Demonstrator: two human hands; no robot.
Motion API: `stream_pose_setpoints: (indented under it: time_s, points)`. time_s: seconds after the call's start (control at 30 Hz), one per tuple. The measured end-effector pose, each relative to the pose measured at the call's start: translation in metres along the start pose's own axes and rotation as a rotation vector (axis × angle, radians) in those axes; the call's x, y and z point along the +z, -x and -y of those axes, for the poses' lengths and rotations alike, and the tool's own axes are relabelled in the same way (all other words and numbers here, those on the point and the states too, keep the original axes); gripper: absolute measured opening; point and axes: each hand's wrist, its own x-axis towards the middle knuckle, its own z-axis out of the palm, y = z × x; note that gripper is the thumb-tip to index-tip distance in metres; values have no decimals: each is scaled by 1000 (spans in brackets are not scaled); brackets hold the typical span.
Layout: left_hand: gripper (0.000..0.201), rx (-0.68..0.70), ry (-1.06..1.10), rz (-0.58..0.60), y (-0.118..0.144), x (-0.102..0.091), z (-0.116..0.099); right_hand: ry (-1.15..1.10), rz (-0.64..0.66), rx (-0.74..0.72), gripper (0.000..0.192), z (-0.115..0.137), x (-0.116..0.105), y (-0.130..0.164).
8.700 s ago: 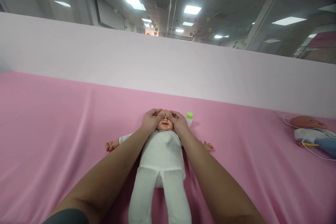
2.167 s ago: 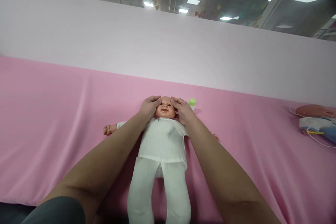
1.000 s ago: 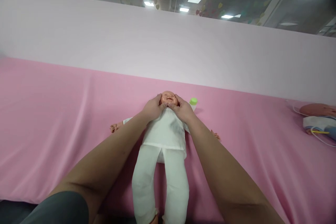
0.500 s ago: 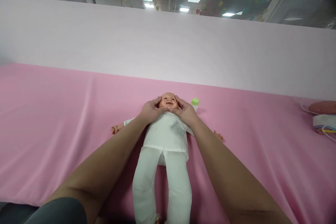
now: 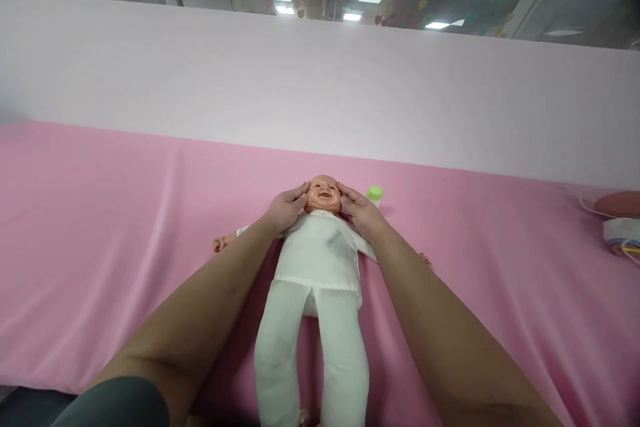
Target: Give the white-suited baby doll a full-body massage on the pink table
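Pink cloth covers the surface [image 5: 100, 213], and the baby doll [image 5: 320, 260] lies on its back in the middle of it, feet toward you, dressed in a white top and trousers. Your left hand [image 5: 285, 208] cups one side of the doll's head [image 5: 323, 192] and your right hand [image 5: 361, 212] the other — fingers [image 5: 299, 191] loosely curved, their tips resting on the cheeks, pinching nothing. The head looks like hard moulded plastic, smooth and probably a little slippery, while the clothed body seems soft and limp, so it would likely flop if lifted by the head alone; a hold under the neck and torso looks safer. Just beside your right hand stands a small bottle with a green cap [image 5: 373, 193]. Another doll [image 5: 617, 203] with wires lies well apart at the right edge.
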Motion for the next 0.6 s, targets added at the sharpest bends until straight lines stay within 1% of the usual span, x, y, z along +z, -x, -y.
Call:
stream_pose_setpoints:
  time_s: [0.1, 0.17, 0.23, 0.3, 0.37, 0.6]
  points:
    - [89, -24, -33, 32, 2, 2, -2, 109, -30, -53, 84, 3, 7, 2]
    - [102, -23, -84, 33, 4, 3, -4, 224, -79, -82, 95, 3, 12, 2]
    - [109, -18, -132, 13, 5, 5, -6, 297, -141, -93, 106, 2, 16, 2]
    - [108, -15, -166, -2, 6, 7, -8, 309, -178, -99, 110, 1, 19, 2]
    - [106, -15, -188, -14, 6, 8, -9, 298, -190, -102, 108, 0, 20, 1]
    - [100, -24, -250, -55, 7, 10, -14, 305, -127, -117, 103, -4, 13, -3]
